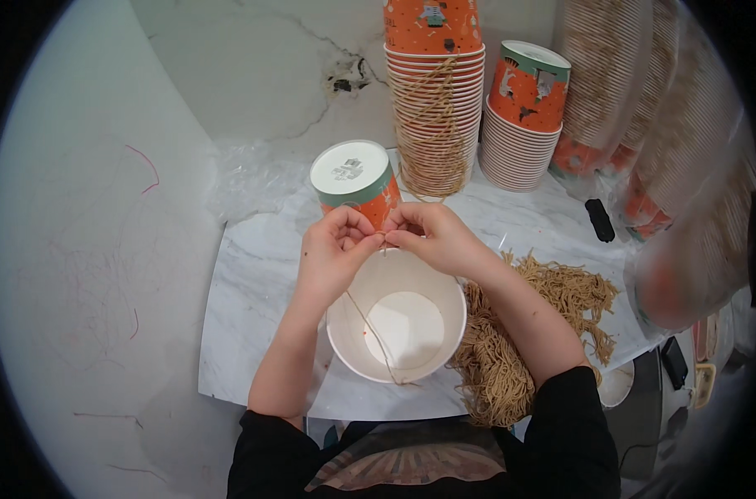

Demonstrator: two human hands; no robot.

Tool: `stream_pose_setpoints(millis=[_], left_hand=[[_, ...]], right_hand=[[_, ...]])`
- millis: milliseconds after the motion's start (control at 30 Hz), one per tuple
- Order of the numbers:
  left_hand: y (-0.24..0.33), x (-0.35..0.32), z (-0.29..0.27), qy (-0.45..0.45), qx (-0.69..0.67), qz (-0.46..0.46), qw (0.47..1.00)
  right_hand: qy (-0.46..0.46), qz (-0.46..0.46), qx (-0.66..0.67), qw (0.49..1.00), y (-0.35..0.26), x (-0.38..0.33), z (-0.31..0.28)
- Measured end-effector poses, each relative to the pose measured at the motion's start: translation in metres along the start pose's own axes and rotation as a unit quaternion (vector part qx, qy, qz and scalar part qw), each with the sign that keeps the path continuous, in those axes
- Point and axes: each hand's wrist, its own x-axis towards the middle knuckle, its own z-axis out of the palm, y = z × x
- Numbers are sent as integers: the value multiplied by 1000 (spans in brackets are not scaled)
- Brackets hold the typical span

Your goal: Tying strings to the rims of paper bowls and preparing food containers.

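A white-lined paper bucket (449, 312) stands mouth up on the marble-patterned table in front of me. A thin tan cord (365, 318) runs slackly across its mouth from the far left side to the near rim. At the bucket's far rim, my left hand (338, 248) and my right hand (434, 234) meet, thumbs and fingertips pinched on a short piece of the cord. Whether a knot or hole lies between the fingers is too small to tell. Just behind my hands, an orange and green paper bucket (354, 170) stands upside down.
Bundles of tan cords (498, 374) lie right of the bucket, partly under my right forearm. A tall bucket stack (432, 91) draped with cords and a shorter stack (521, 145) stand behind. Bagged stacks (681, 191) line the right. Clear plastic film (249, 179) lies far left.
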Motion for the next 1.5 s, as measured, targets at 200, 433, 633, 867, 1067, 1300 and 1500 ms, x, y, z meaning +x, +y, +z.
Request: stream_pose_setpoints(millis=[200,433,633,867,1067,1300,1500], left_hand=[[6,0,-7,-42,-34,-10,999],[6,0,-11,-41,13,-39,998],[4,1,-15,-39,26,-54,997],[12,2,-16,-62,-17,-91,994],[8,3,-13,-67,-16,-82,994],[-1,4,-14,-78,-47,-75,993],[1,4,-17,-83,-47,-99,991]], right_hand=[[-35,29,129,991,10,3,-1],[-69,115,224,965,0,3,-4],[-71,151,276,947,-6,1,-6],[-56,151,290,943,-5,1,-4],[-16,55,130,990,-7,0,0],[-7,39,123,992,-5,-1,5],[26,-73,-83,994,-18,-6,5]])
